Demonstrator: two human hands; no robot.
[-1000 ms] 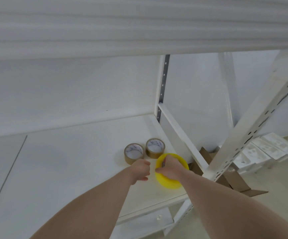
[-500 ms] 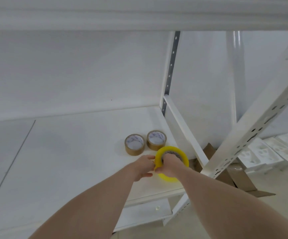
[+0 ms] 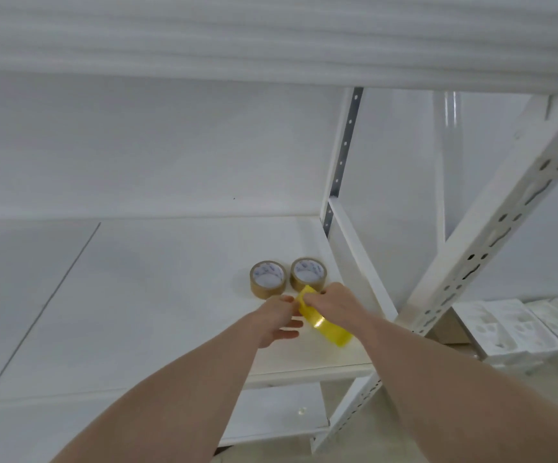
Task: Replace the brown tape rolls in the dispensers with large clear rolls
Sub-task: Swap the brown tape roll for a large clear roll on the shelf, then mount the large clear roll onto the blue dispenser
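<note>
Two brown tape rolls lie flat side by side on the white shelf (image 3: 157, 295): the left brown roll (image 3: 267, 279) and the right brown roll (image 3: 307, 273). Just in front of them my right hand (image 3: 334, 304) grips a large yellowish clear tape roll (image 3: 325, 325), tilted on edge so its outer band faces me. My left hand (image 3: 276, 320) is beside it, thumb and fingertips touching the roll's upper left edge. No dispenser is in view.
A white slotted upright (image 3: 491, 235) slants across the right side. A rear post (image 3: 341, 162) and a side rail (image 3: 361, 252) bound the shelf's right end. White moulded trays (image 3: 518, 325) and cardboard lie on the floor at right. A lower shelf (image 3: 271, 419) shows below.
The clear roll was lying flat under my right hand; it has been lifted and tipped on edge. My left hand closed in from the left onto its rim.
</note>
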